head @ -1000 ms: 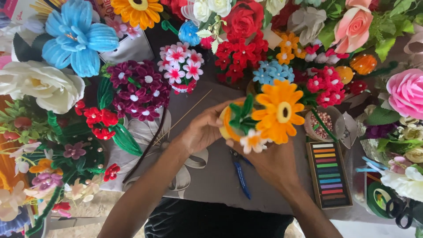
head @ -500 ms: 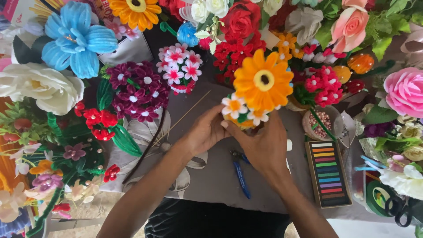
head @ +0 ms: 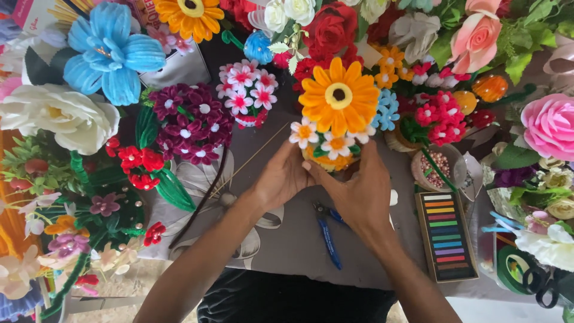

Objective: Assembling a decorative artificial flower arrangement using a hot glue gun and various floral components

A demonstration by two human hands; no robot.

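Both hands gripping small flower arrangement: left hand (head: 281,176) and right hand (head: 357,194) wrapping round its yellow base, fingers closed on it. Arrangement sitting at counter (head: 287,245) centre, orange pipe-cleaner sunflower (head: 338,96) topping it, white daisies (head: 320,139) below. Blue-handled pliers (head: 327,233) lying just beneath hands. Flat rectangular box of coloured chalk sticks (head: 445,236) lying right. Pink package corner (head: 34,11) showing top left.

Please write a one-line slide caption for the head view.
Both hands, left and right, cup a small orange flower arrangement above blue pliers.
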